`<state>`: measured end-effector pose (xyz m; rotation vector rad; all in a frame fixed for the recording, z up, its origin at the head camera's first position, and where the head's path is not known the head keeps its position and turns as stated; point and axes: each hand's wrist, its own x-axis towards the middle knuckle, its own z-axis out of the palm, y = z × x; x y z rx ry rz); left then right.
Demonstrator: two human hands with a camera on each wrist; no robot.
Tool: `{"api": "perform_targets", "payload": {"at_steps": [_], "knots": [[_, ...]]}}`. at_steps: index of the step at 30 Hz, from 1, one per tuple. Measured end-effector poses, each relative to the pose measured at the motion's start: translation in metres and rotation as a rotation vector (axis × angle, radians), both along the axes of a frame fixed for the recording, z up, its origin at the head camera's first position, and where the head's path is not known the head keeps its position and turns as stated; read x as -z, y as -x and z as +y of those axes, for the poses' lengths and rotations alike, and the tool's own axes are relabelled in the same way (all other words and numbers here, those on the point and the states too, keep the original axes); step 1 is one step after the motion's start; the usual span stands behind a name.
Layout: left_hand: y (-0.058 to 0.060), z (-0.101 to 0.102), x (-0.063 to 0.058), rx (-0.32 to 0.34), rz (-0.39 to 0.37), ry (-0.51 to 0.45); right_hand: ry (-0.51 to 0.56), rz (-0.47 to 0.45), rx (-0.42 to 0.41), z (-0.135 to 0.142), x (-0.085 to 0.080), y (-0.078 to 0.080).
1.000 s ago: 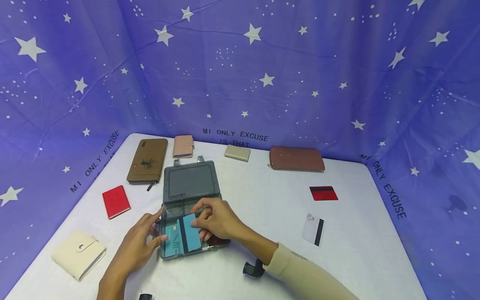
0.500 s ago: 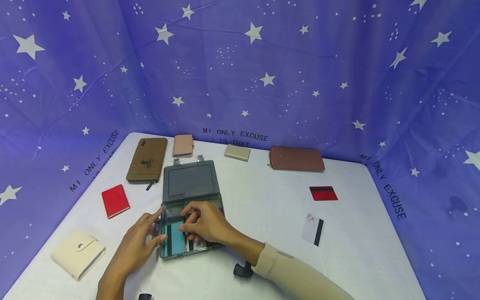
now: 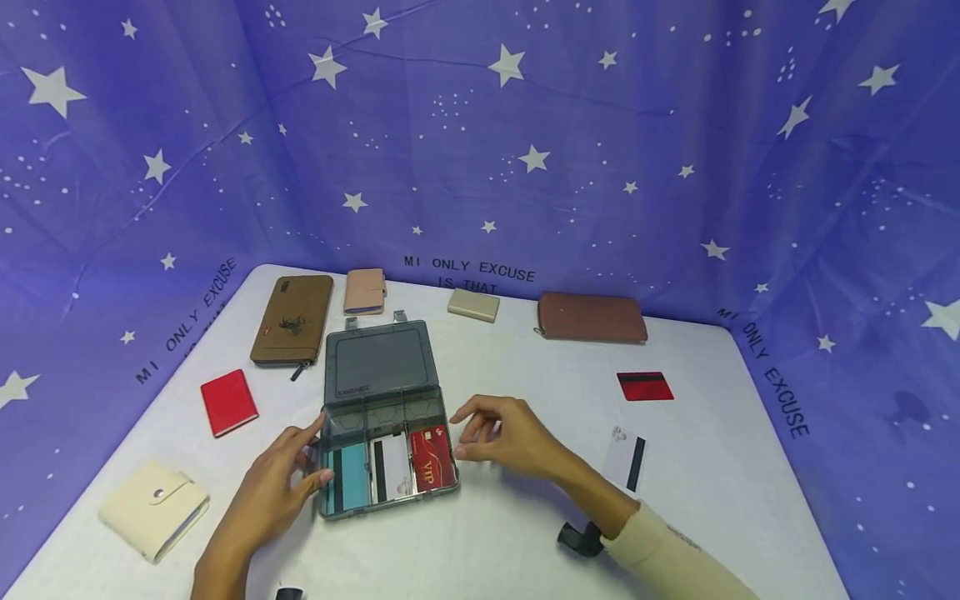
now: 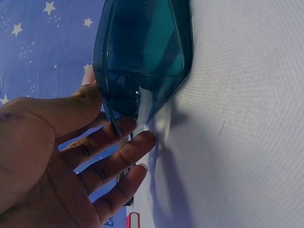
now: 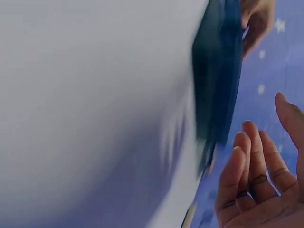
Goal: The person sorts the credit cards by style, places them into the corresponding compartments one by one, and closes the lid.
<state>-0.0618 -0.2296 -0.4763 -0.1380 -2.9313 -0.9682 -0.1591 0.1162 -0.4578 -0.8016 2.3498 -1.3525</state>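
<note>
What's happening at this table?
Someone is at work with cards and a clear box. The lid is open, and a blue card, a white card and a red card lie side by side inside. The left hand touches the box's left side; the right hand is just right of it, holding nothing. Another red card and another white card lie on the table.

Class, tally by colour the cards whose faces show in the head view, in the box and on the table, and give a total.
Light blue: 1 (card in the box)
White: 2 (one in the box, one on the table)
Red: 2 (one in the box, one on the table)
Total: 5
</note>
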Motion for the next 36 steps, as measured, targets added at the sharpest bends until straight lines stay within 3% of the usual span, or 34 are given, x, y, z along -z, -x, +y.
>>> {"api": "perform_targets", "payload": {"at_steps": [6, 12, 18, 22, 27, 31, 36], "knots": [[-0.001, -0.001, 0.001, 0.004, 0.020, 0.007, -0.084, -0.011, 0.152, 0.081, 0.006, -0.001], [0.000, -0.001, 0.002, 0.012, 0.028, 0.005, -0.265, 0.087, 0.371, 0.156, 0.015, -0.011], [-0.002, -0.001, 0.002, 0.001, 0.012, 0.012, -0.574, 0.114, 0.515, 0.193, 0.012, -0.024], [-0.001, -0.001, 0.001, 0.001, 0.015, 0.011, -0.655, 0.099, 0.535, 0.200, 0.012, -0.027], [-0.001, 0.000, 0.001, -0.002, 0.011, 0.008, -0.611, 0.102, 0.494, 0.192, 0.015, -0.025], [0.000, 0.001, 0.000, -0.003, -0.005, 0.000, -0.424, 0.096, 0.412, 0.175, 0.016, -0.021], [0.001, 0.001, 0.000, -0.006, -0.009, 0.004, -0.172, 0.001, 0.316, 0.138, 0.012, -0.016]]}}
